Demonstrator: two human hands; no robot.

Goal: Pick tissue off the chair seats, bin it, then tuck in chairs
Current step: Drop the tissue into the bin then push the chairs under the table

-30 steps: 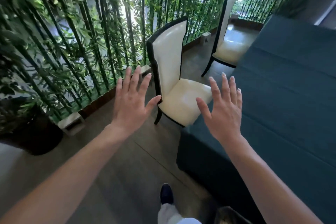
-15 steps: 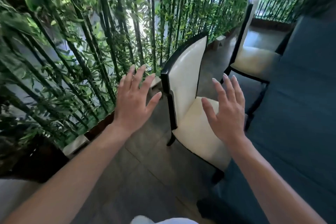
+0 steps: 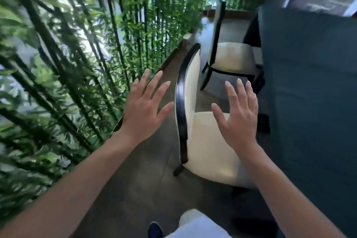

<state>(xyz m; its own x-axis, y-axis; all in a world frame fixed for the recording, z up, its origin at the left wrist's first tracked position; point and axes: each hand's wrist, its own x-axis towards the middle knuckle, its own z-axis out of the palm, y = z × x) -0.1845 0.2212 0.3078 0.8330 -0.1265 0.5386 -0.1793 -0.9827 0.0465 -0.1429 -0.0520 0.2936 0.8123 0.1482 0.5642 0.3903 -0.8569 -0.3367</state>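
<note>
A cream chair with a black frame [image 3: 204, 147] stands just in front of me, its seat facing the teal table [image 3: 313, 102] on the right. My left hand [image 3: 144, 108] hovers open to the left of its backrest, not touching it. Over the seat, my right hand [image 3: 237, 116] is spread open and holds nothing. A second cream chair [image 3: 231, 56] stands further back, its seat partly under the table. No tissue shows on either seat.
A dense bamboo screen [image 3: 77, 54] lines the left side, leaving a narrow strip of dark floor [image 3: 139, 185] between it and the chairs. My leg in light trousers and a dark shoe [image 3: 154, 230] show at the bottom edge.
I have stepped closer to the near chair and round behind its backrest. Both hands stayed open and now flank the backrest.
</note>
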